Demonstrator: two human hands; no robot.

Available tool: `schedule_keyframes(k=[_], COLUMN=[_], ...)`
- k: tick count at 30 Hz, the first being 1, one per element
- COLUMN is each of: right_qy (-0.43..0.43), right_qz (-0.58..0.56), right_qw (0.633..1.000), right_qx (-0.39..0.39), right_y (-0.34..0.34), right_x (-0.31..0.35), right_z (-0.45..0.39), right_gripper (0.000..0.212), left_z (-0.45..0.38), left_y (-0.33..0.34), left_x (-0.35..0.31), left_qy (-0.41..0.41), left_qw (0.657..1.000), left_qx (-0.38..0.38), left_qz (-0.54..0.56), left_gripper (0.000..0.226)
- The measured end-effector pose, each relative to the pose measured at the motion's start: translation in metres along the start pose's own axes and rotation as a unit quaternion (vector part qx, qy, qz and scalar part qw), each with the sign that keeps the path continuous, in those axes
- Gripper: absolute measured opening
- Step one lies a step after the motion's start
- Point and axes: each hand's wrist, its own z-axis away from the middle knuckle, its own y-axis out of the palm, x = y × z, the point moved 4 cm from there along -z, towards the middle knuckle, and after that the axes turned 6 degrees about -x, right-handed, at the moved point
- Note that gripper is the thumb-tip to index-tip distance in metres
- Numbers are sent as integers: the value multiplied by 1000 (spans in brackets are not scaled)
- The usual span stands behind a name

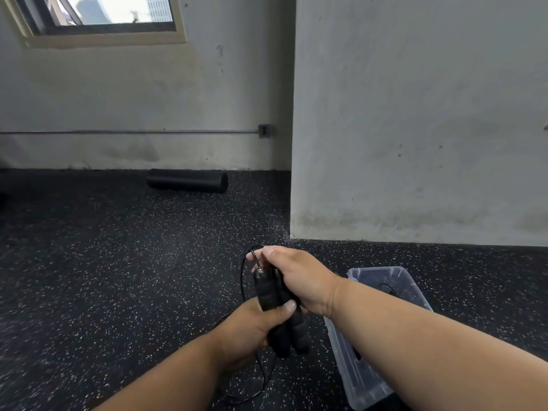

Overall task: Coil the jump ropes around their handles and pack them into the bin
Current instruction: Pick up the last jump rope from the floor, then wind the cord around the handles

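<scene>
Two hands show, the left hand and the right hand, and together they hold two black handles of one jump rope. One clear plastic bin sits on the floor. One black foam roller lies by the wall, below one window.

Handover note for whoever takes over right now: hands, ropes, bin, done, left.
Left hand: gripping the lower part of the two black handles, held together.
Right hand: around the handles' top end, fingertips pinching the cord where it leaves them.
Cord: mostly unwound, trailing to the floor under the hands.
Bin: clear, on the floor to the right, partly behind the right forearm; something dark lies inside, unclear what.
Done: handles paired.
Left: wrap the cord, place the bundle in the bin.
</scene>
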Motion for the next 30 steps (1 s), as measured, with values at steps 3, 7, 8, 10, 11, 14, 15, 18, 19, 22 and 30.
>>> schedule_keyframes(k=[3, 7, 8, 10, 11, 14, 15, 18, 19, 22, 30], right_qy=[68, 45, 36, 36, 41, 69, 77, 77, 71, 53, 4], right_qz=[-53, 17, 21, 12, 11, 41, 62, 101, 102, 97, 237], right_qw=[996, 998, 998, 998, 998, 997, 995, 986, 986, 988, 967], right_qx=[-1, -34, -43, -41, -37, 0, 26, 105, 113, 110, 97], right_y=[-5, -16, -18, -19, -18, -15, -11, 2, 5, 6, -9], right_x=[-1, 6, 6, 0, -5, -18, -21, -30, -33, -36, -24], right_z=[-3, -3, -4, -4, -3, 3, 6, 11, 10, 9, 0], right_gripper=[51, 59, 58, 51, 48, 45, 44, 33, 27, 16, 12], left_z=[-1, -5, -6, -8, -9, -9, -9, -9, -9, -7, 5], left_y=[3, -3, -6, -15, -19, -28, -31, -36, -35, -32, -36], left_x=[-4, -14, -18, -24, -27, -35, -38, -45, -46, -44, -45], left_qy=[3, 24, 34, 54, 63, 78, 84, 98, 96, 99, 51], left_qw=[1000, 997, 996, 992, 991, 985, 983, 977, 977, 981, 994], left_qx=[-2, -46, -60, -83, -90, -106, -113, -134, -136, -120, -90], left_qz=[6, 50, 60, 72, 80, 113, 122, 130, 130, 116, -46], left_gripper=[41, 36, 37, 37, 38, 40, 40, 33, 30, 51, 71])
